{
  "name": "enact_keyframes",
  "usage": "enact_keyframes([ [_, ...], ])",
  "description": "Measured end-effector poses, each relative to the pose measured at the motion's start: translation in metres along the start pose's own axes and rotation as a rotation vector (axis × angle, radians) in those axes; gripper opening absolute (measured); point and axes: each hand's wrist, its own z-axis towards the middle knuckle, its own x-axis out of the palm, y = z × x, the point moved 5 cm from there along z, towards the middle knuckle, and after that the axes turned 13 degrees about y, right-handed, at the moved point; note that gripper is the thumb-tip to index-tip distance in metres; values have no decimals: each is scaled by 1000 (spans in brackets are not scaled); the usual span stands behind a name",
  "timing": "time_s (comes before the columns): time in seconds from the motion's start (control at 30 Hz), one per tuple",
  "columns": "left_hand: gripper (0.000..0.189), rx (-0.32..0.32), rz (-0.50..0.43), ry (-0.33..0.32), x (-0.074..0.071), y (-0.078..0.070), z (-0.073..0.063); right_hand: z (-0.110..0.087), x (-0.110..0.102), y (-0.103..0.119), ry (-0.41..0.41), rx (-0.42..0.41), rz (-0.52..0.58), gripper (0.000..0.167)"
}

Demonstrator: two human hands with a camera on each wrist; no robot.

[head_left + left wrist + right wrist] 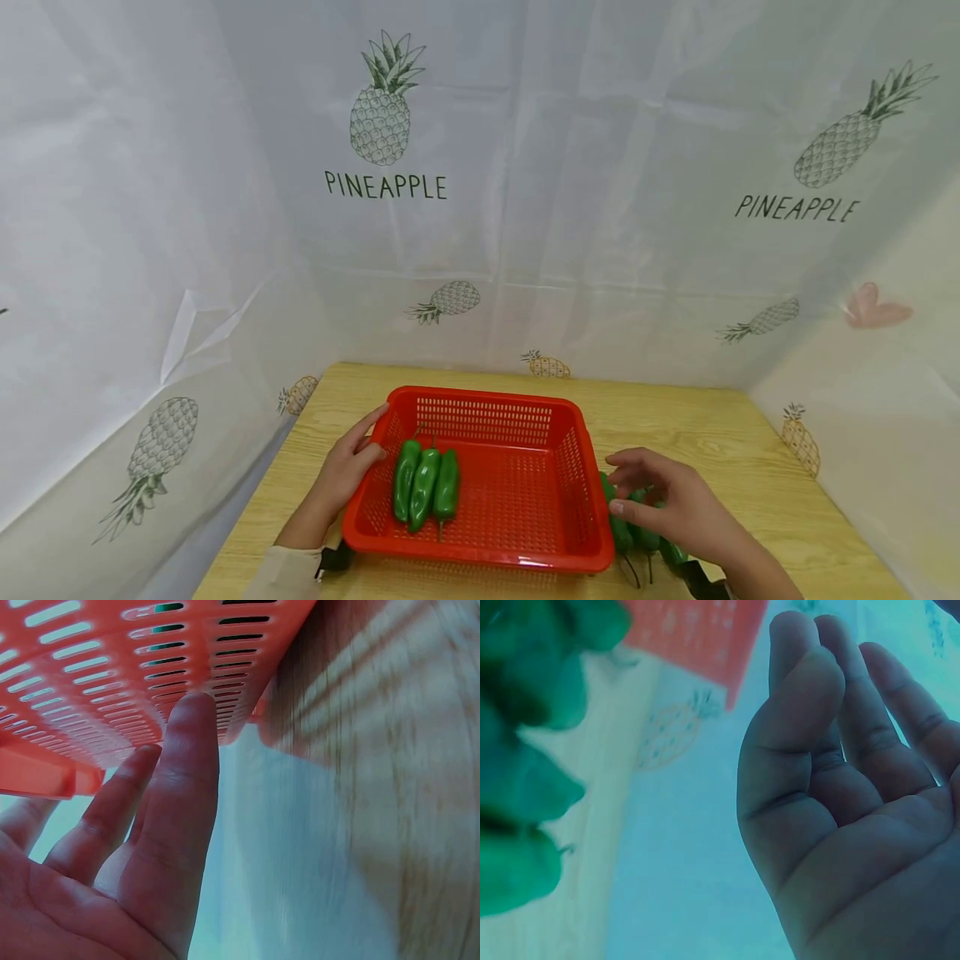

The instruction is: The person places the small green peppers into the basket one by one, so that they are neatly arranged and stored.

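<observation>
A red plastic basket with slotted walls stands on the wooden table. Three long green peppers lie side by side in its left part. My left hand is at the basket's left side; in the left wrist view its fairly straight fingers touch the outer wall. To the right of the basket, my right hand is above more green peppers, partly hiding them. Its fingers are loosely bent with nothing between them. In the right wrist view, blurred green peppers appear beside that hand.
The light wood table extends behind and to the right of the basket. White sheeting printed with pineapples hangs at the back and both sides. Dark straps are on the wrists.
</observation>
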Motion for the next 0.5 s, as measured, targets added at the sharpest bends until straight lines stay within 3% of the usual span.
enact_keyframes([
  [0.23,73,-5,4,2,1,-3,0,-13,-4,-29,-4,60,85,47],
  [0.5,72,-12,10,-3,1,-3,0,-20,-5,-48,-38,27,89,55],
])
